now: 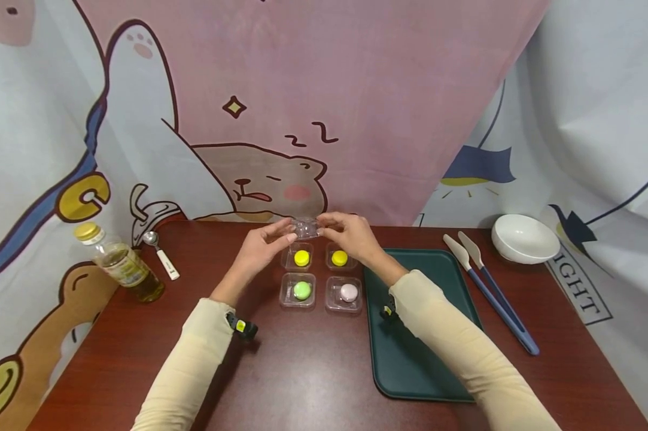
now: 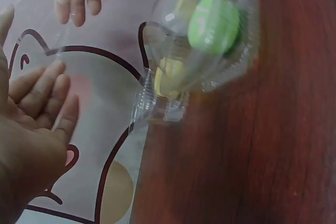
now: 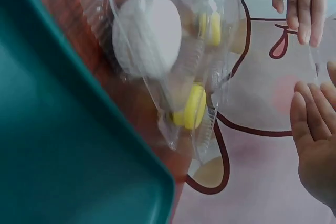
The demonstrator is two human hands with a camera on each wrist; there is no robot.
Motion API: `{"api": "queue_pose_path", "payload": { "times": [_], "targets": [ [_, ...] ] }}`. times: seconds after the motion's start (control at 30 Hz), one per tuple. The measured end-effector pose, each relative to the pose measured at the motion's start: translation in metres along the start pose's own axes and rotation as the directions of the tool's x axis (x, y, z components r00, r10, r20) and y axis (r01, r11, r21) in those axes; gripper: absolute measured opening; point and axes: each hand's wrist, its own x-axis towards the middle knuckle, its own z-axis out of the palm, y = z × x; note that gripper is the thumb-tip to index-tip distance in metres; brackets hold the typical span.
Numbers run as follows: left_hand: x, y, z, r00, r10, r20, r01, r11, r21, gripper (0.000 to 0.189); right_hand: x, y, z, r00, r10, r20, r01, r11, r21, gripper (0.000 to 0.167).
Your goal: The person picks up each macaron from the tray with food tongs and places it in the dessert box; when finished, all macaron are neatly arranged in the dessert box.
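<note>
A small clear plastic container (image 1: pixel 305 228) is held up between both hands, beyond several clear boxes on the table. My left hand (image 1: pixel 263 246) pinches its left side between thumb and fingers; my right hand (image 1: pixel 352 236) grips the right side. Just below the hands are two boxes, each with a yellow macaron (image 1: pixel 301 258) (image 1: pixel 339 258). Nearer me, one clear box (image 1: pixel 288 295) contains a green macaron (image 1: pixel 302 290) and another (image 1: pixel 334 299) a whitish macaron (image 1: pixel 348 293). In both wrist views the held plastic is barely visible between the fingers.
A dark green tray (image 1: pixel 410 365) lies under my right forearm. Blue-handled tongs (image 1: pixel 498 299) and a white bowl (image 1: pixel 525 239) are at the right. On the left are an oil bottle (image 1: pixel 124 266) and a measuring spoon (image 1: pixel 162 256). A printed curtain (image 1: pixel 388 120) hangs behind the table.
</note>
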Motion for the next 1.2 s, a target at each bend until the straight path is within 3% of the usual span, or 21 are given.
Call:
{"api": "queue_pose_path", "payload": {
  "times": [0.13,0.27,0.47,0.6,0.83,1.2],
  "targets": [
    [-0.001,-0.004,-0.002,0.997,0.08,-0.012,-0.079,0.994,0.081,0.06,-0.001,0.0,-0.005,0.993,-0.013,0.115,0.01,1.0,0.03,0.05],
    [-0.002,-0.007,-0.005,0.99,0.131,-0.042,-0.123,0.98,0.154,0.064,-0.001,-0.002,-0.01,0.972,0.0,0.235,-0.022,0.995,0.092,0.069],
    [-0.003,-0.011,-0.007,0.981,0.184,-0.059,-0.166,0.96,0.224,0.063,-0.002,-0.003,-0.013,0.948,-0.005,0.318,-0.03,0.994,0.106,0.083],
    [-0.005,-0.013,-0.009,0.978,0.202,-0.049,-0.183,0.948,0.26,0.065,-0.003,-0.004,-0.011,0.946,-0.016,0.325,-0.027,0.991,0.128,0.079],
    [-0.005,-0.016,-0.013,0.984,0.18,0.017,-0.175,0.931,0.321,0.074,-0.004,-0.004,-0.003,0.959,-0.005,0.285,-0.021,0.996,0.09,0.079],
    [0.005,-0.021,-0.024,0.981,0.158,0.11,-0.192,0.85,0.49,0.075,-0.001,-0.006,0.01,0.966,0.023,0.256,-0.01,0.999,-0.053,0.077]
  ]
}}
